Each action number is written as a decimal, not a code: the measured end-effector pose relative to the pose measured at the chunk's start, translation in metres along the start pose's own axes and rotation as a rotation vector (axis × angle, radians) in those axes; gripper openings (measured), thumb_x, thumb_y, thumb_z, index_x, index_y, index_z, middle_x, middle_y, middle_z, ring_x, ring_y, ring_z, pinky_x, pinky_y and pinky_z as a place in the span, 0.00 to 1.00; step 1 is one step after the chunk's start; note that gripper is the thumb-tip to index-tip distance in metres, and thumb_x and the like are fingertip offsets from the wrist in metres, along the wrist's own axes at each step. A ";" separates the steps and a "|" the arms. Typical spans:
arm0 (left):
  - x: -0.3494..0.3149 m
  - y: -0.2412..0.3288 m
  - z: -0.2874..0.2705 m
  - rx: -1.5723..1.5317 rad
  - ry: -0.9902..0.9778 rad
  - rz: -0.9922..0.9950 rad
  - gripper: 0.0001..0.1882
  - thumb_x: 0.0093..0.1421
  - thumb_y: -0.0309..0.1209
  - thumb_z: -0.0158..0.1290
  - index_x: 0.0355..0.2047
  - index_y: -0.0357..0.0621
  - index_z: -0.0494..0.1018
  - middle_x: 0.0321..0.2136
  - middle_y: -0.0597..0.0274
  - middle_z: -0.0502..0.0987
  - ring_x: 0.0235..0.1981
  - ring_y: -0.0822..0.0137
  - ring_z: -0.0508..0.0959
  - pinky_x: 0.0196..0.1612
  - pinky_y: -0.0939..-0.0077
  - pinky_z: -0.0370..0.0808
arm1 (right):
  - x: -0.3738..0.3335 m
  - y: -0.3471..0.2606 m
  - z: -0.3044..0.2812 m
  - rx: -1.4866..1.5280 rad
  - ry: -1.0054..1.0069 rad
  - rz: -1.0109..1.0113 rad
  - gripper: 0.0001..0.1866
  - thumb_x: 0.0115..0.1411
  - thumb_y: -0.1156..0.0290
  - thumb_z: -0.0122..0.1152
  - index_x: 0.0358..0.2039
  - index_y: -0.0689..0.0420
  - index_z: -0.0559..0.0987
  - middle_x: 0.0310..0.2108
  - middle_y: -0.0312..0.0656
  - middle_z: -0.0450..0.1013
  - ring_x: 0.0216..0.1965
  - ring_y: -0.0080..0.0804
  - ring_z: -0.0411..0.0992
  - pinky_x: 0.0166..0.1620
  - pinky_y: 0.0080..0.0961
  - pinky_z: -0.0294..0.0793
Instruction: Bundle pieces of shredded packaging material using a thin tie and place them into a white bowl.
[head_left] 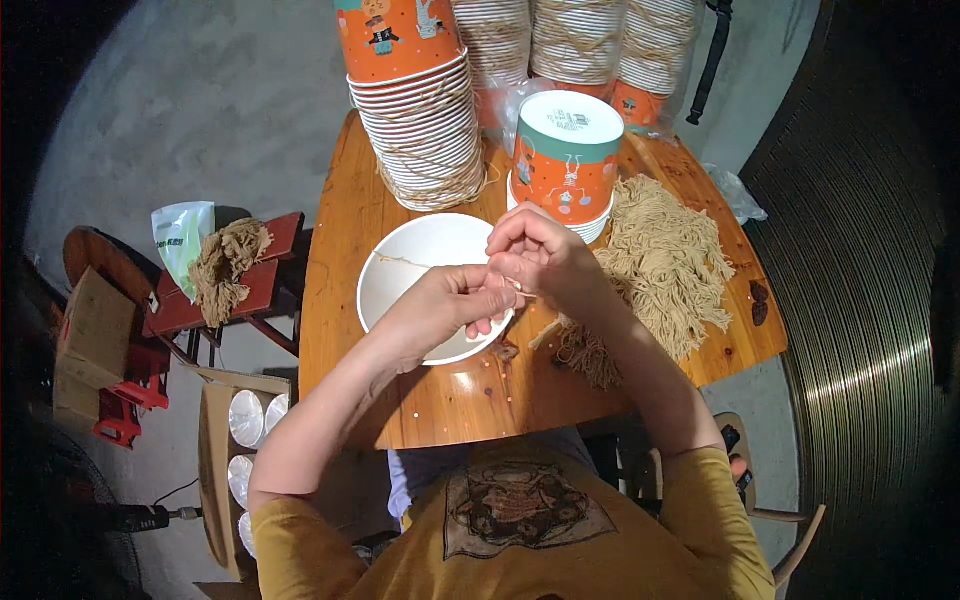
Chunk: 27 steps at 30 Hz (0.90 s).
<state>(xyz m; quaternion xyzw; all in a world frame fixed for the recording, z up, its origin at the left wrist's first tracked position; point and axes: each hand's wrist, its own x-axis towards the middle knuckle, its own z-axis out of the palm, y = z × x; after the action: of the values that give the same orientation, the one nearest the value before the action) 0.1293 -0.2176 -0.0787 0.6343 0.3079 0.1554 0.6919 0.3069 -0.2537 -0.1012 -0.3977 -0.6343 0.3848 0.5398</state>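
Note:
My left hand [450, 300] and my right hand [548, 262] meet over the right side of a white paper bucket [400, 236], whose open mouth faces up. Fingers of both hands are pinched around a thin tan string [523, 292]; a loose bit of it shows below the fingertips. Another length of string [402, 261] runs from the bucket's left wall toward my left hand. Just beyond my right hand, an orange and green paper bucket [565, 180] stands upside down. To the right lies a large heap of tan strings [672, 265].
Tall stacks of paper buckets [420, 135] wound with string line the back of the wooden table [440, 415]. On the left, a red stool [262, 272] carries a string bundle [228, 265] and a plastic bag [183, 235]. A cardboard box [222, 400] with round silvery items sits below.

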 end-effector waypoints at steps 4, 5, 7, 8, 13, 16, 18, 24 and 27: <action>0.001 -0.004 -0.012 -0.163 -0.155 -0.086 0.09 0.62 0.31 0.51 0.37 0.37 0.74 0.27 0.70 0.74 0.23 0.82 0.69 0.27 0.90 0.67 | -0.006 -0.008 -0.007 0.033 -0.129 0.129 0.07 0.58 0.72 0.54 0.34 0.63 0.72 0.33 0.36 0.65 0.30 0.17 0.69 0.31 0.14 0.69; 0.002 -0.005 -0.014 -0.261 -0.202 -0.104 0.09 0.62 0.30 0.50 0.38 0.36 0.73 0.27 0.70 0.73 0.23 0.83 0.68 0.26 0.92 0.66 | -0.007 -0.008 -0.008 0.033 -0.132 0.129 0.07 0.58 0.72 0.54 0.34 0.63 0.72 0.33 0.36 0.65 0.30 0.17 0.69 0.31 0.14 0.69; 0.000 -0.002 -0.017 -0.259 -0.199 -0.122 0.09 0.63 0.30 0.49 0.38 0.36 0.73 0.28 0.70 0.73 0.24 0.83 0.69 0.27 0.92 0.66 | -0.008 -0.005 -0.011 0.021 -0.229 0.021 0.05 0.59 0.74 0.56 0.35 0.60 0.73 0.35 0.34 0.65 0.32 0.14 0.65 0.32 0.13 0.65; 0.000 -0.001 -0.018 -0.256 -0.198 -0.142 0.10 0.64 0.30 0.48 0.39 0.36 0.72 0.28 0.70 0.73 0.25 0.84 0.69 0.28 0.93 0.67 | -0.009 -0.004 -0.011 0.021 -0.228 0.022 0.05 0.59 0.74 0.56 0.35 0.60 0.73 0.35 0.34 0.65 0.32 0.14 0.65 0.32 0.13 0.65; -0.003 0.000 -0.024 -0.225 -0.238 -0.151 0.09 0.65 0.30 0.47 0.38 0.37 0.72 0.29 0.70 0.73 0.27 0.83 0.70 0.31 0.93 0.69 | -0.010 0.000 -0.010 -0.260 -0.245 -0.201 0.08 0.53 0.72 0.61 0.33 0.57 0.75 0.32 0.36 0.68 0.31 0.22 0.69 0.36 0.20 0.69; -0.004 -0.002 -0.026 -0.225 -0.247 -0.142 0.09 0.65 0.30 0.47 0.38 0.37 0.71 0.29 0.69 0.73 0.28 0.82 0.71 0.32 0.92 0.69 | -0.013 -0.001 -0.002 -0.275 -0.177 -0.249 0.08 0.51 0.76 0.63 0.32 0.58 0.75 0.31 0.34 0.66 0.30 0.21 0.65 0.35 0.18 0.64; -0.006 -0.002 -0.027 -0.212 -0.242 -0.135 0.08 0.65 0.30 0.47 0.38 0.37 0.71 0.29 0.69 0.74 0.28 0.82 0.71 0.34 0.92 0.70 | -0.016 -0.008 0.002 -0.266 -0.149 -0.199 0.07 0.51 0.76 0.63 0.31 0.58 0.75 0.30 0.34 0.66 0.30 0.21 0.65 0.34 0.18 0.64; -0.009 -0.003 -0.028 -0.289 -0.239 -0.157 0.07 0.62 0.25 0.49 0.40 0.38 0.70 0.32 0.67 0.75 0.30 0.81 0.72 0.36 0.91 0.70 | -0.022 -0.006 0.012 -0.276 -0.027 -0.156 0.06 0.52 0.76 0.63 0.30 0.57 0.75 0.28 0.36 0.66 0.27 0.21 0.67 0.31 0.19 0.66; -0.010 0.000 -0.026 -0.226 -0.235 -0.147 0.08 0.60 0.24 0.49 0.40 0.38 0.70 0.32 0.67 0.75 0.30 0.81 0.72 0.37 0.90 0.70 | -0.025 -0.011 0.014 -0.316 0.006 -0.134 0.06 0.53 0.73 0.63 0.31 0.57 0.75 0.28 0.37 0.67 0.25 0.22 0.69 0.30 0.19 0.69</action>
<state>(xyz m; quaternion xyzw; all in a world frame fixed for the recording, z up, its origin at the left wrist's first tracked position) 0.1058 -0.2034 -0.0771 0.5420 0.2512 0.0629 0.7995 0.2947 -0.2816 -0.1024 -0.4357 -0.7104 0.2421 0.4968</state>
